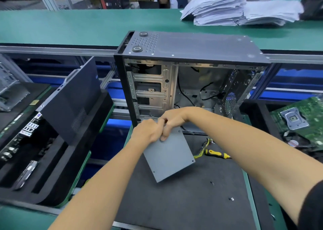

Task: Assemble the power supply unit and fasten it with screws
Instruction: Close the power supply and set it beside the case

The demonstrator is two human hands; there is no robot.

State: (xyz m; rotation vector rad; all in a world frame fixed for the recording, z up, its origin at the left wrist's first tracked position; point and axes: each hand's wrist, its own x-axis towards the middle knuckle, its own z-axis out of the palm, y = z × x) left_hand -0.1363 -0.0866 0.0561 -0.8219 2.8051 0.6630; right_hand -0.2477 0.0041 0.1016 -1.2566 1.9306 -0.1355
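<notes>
A grey power supply unit (168, 157) is tilted above the black mat (183, 203), just in front of the open computer case (188, 76). My left hand (148, 131) grips its upper left edge. My right hand (172, 120) grips the same upper edge beside it, thumb pressed on the grey face. The unit's yellow and black cables (202, 150) trail off to its right. A yellow-and-black screwdriver (217, 153) lies on the mat beside them. Two small screws (232, 199) lie loose on the mat at lower right.
A black side panel (73, 100) leans on foam trays at the left, with motherboards (26, 130) below it. A green motherboard (300, 119) lies at the right. Paper stacks (236, 9) sit on the green conveyor (70, 27); a person sits beyond it.
</notes>
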